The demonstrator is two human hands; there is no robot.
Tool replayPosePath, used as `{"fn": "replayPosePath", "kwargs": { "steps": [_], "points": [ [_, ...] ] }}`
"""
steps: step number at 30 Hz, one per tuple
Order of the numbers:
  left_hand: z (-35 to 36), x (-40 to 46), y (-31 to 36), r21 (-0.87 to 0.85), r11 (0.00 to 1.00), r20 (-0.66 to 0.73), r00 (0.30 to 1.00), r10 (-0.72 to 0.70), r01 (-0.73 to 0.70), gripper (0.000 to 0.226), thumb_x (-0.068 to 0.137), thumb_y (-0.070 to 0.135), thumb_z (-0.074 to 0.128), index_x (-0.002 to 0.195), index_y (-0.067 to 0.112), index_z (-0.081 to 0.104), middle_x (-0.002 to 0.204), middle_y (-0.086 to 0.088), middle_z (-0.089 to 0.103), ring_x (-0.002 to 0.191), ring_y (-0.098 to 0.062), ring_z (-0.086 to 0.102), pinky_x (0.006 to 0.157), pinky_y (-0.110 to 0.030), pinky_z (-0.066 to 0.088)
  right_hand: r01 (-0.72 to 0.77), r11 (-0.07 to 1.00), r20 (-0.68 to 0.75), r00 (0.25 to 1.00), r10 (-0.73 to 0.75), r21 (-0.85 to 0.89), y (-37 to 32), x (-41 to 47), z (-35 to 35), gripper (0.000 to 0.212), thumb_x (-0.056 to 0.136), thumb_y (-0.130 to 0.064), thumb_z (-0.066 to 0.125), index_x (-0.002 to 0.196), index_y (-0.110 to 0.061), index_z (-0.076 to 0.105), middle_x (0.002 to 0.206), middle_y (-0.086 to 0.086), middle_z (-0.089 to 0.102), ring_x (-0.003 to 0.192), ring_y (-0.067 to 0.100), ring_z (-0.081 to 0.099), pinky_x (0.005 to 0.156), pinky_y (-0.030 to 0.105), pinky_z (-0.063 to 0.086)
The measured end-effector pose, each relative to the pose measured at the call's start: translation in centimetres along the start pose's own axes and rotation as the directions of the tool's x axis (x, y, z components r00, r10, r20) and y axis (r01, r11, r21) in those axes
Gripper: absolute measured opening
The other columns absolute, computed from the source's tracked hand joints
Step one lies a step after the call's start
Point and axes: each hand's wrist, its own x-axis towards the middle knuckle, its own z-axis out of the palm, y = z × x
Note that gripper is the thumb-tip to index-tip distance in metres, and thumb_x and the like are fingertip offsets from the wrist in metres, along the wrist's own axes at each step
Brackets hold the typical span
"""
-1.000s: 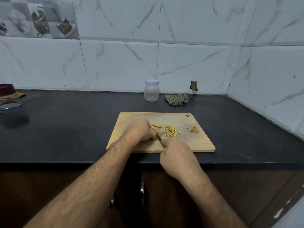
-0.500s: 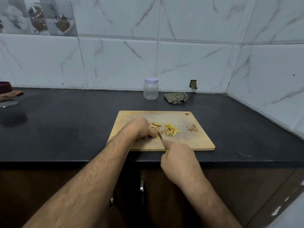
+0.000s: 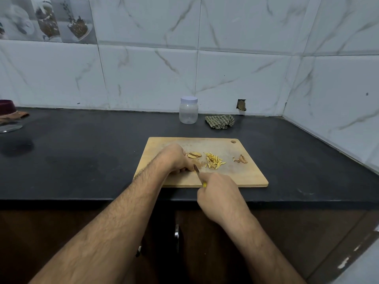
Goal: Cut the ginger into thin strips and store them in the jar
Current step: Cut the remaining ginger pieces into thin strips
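A wooden cutting board (image 3: 242, 177) lies on the black counter. On it sit ginger slices (image 3: 194, 154), a pile of thin yellow ginger strips (image 3: 213, 162) and some peel scraps (image 3: 241, 159). My left hand (image 3: 174, 158) rests curled on the board, fingers tucked over something hidden beneath them. My right hand (image 3: 217, 193) grips a yellow-handled knife (image 3: 197, 171), whose blade points at the left fingertips. The clear plastic jar (image 3: 188, 110) with a white lid stands shut near the back wall, well apart from both hands.
A crumpled checked cloth (image 3: 219, 121) lies right of the jar. A glass lid (image 3: 10, 127) and a dark red bowl (image 3: 7, 107) sit at the far left. The counter's front edge runs just below the board; tiled walls close the back and right.
The hands stay at the board; the knife blade has shifted slightly against the left fingertips. The view itself has drifted a little.
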Motion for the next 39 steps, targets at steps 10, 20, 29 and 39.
{"fn": "replayPosePath", "kwargs": {
  "steps": [10,20,29,39],
  "points": [
    [-0.2,-0.3,-0.4,-0.02,0.999,-0.002,0.999,0.036,-0.036,0.021,0.076,0.016,0.079,0.09,0.001,0.076,0.069,-0.006,0.062,0.059,-0.019,0.05,0.064,-0.029,0.044,-0.017,1.0,0.004,1.0,0.017,-0.025,1.2,-1.2,-0.1,0.041,0.096,-0.018,0.046,0.136,-0.025,0.053,0.11,0.001,0.062,0.095,0.018,0.057,0.078,0.032,0.055],
    [-0.7,-1.5,-2.9,-0.271,0.948,-0.128,0.982,0.138,-0.169,0.012,0.085,0.003,0.062,0.074,0.007,0.064,0.07,-0.011,0.063,0.04,-0.007,0.046,0.045,-0.012,0.041,0.021,0.999,-0.058,0.998,-0.019,0.035,0.4,-0.8,-0.5,0.035,0.095,-0.017,0.045,0.127,-0.02,0.059,0.102,-0.001,0.063,0.09,0.018,0.059,0.078,0.035,0.056],
    [0.1,-0.9,-3.9,-0.299,0.937,-0.336,0.939,0.076,-0.182,0.011,0.088,0.011,0.059,0.083,0.012,0.069,0.055,0.005,0.061,0.039,-0.005,0.047,0.046,-0.018,0.04,-0.049,0.998,-0.05,0.998,0.047,-0.032,1.7,0.4,-0.7,0.053,0.096,-0.016,0.047,0.147,-0.028,0.045,0.102,-0.001,0.062,0.09,0.016,0.056,0.078,0.03,0.052],
    [0.1,-0.3,-1.6,0.132,0.986,-0.326,0.935,0.139,-0.1,0.011,0.088,0.027,0.071,0.085,0.018,0.073,0.066,0.007,0.06,0.069,-0.013,0.058,0.065,-0.026,0.044,-0.042,0.999,-0.027,0.999,0.041,-0.024,1.2,0.5,-0.9,0.047,0.097,-0.02,0.048,0.144,-0.021,0.048,0.122,0.001,0.064,0.104,0.018,0.062,0.086,0.033,0.055]
  ]
}}
